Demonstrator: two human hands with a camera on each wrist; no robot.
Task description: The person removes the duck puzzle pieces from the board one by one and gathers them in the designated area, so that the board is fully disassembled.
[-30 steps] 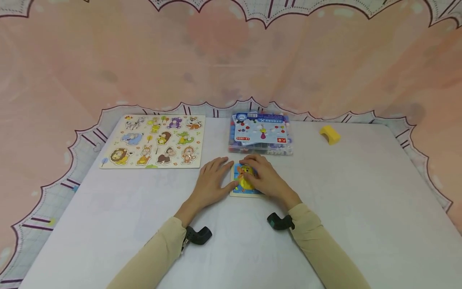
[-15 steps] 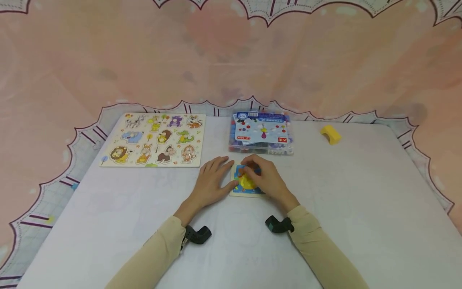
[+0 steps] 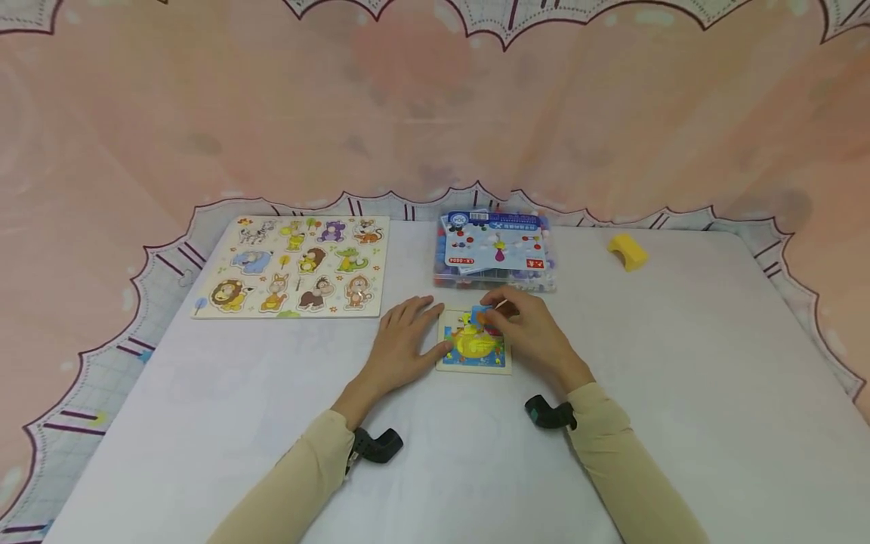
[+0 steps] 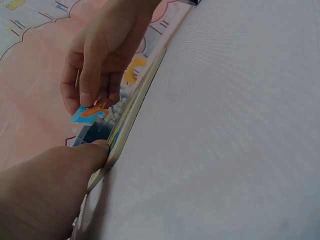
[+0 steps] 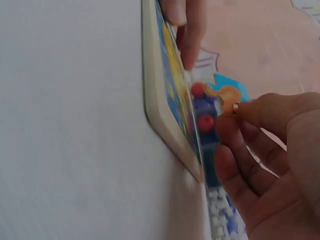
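Left hand (image 3: 402, 344): fingers extended and spread, grasping nothing; thumb laid against the left edge of a small duck puzzle board (image 3: 473, 371). Right hand (image 3: 533, 329): thumb and fingers pinch a puzzle piece (image 5: 224, 91), blue with an orange shape on it. Both wrist views show the piece held up clear of the board, above its far right corner. What lies beneath those fingers in that corner I cannot make out well from here.

The board sits flat, midway between the left and right edges of the white tabletop (image 3: 680, 393). Just beyond it, toward the far edge, a clear plastic box (image 3: 495, 282) of beads, printed card (image 3: 495, 245) on top. At the far left corner, a large animal puzzle board (image 3: 292, 266), lying flat. Near the far edge, toward the far right corner, a yellow arch block (image 3: 628, 252). Behind the tabletop, a peach-coloured cloth (image 3: 435, 121) with scalloped white borders.
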